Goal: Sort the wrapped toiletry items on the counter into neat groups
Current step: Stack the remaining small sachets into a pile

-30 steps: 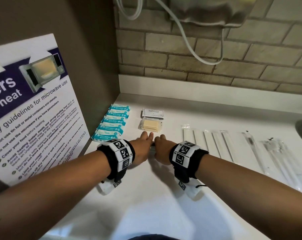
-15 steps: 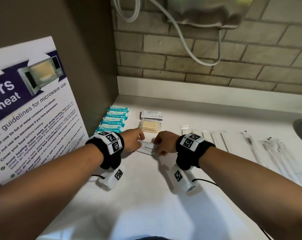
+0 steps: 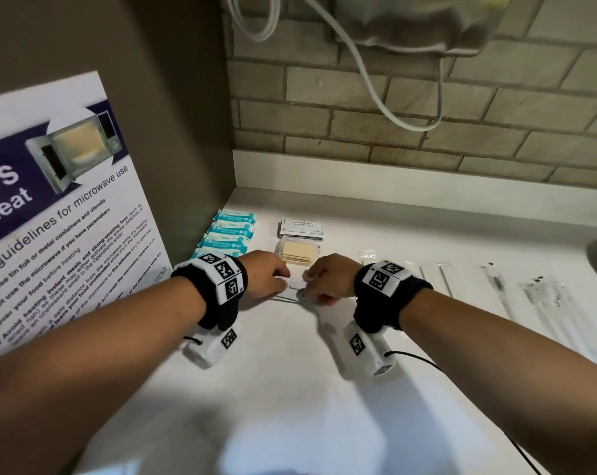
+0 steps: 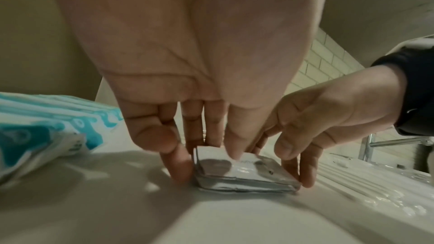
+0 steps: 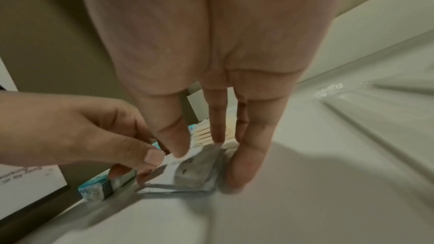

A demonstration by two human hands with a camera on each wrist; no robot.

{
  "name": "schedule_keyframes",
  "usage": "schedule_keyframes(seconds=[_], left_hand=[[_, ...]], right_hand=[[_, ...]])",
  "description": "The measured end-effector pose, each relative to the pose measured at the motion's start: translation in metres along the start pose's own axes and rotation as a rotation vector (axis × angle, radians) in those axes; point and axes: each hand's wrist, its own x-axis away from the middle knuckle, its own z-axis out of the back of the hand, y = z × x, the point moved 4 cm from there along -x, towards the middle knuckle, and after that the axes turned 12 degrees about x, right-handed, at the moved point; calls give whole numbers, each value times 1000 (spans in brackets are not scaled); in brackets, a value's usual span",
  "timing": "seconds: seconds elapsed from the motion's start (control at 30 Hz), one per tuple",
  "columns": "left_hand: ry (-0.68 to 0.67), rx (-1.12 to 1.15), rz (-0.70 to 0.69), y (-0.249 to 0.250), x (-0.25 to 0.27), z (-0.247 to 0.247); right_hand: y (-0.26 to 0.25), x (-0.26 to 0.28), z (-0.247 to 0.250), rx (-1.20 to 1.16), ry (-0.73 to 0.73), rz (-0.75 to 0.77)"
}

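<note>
Your L hand and R hand sit side by side mid-counter, fingers curled down, pinching opposite ends of a small stack of white sachets lying flat on the top. Just beyond at 12: a clear pack of cream pads, then a white shampoo sachet. At 11, a row of teal wipe packs along the wall. At 2–3, long clear-wrapped items laid side by side.
</note>
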Motion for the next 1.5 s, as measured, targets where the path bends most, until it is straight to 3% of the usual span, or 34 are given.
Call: schedule_keyframes(seconds=[0.13,0.23,0.67,1.5], left_hand=[[-74,-44,0,0,0,-3],[-79,-144,-13,4,-2,-5],[-8,-167,-16,2,-16,-5],[-36,-142,23,-2,-24,-6]], right_hand=[[-13,12,3,413,37,98],[-16,8,-4,519,62,146],[-21,-13,-6,569,104,197],[-16,-21,-6,535,96,172]])
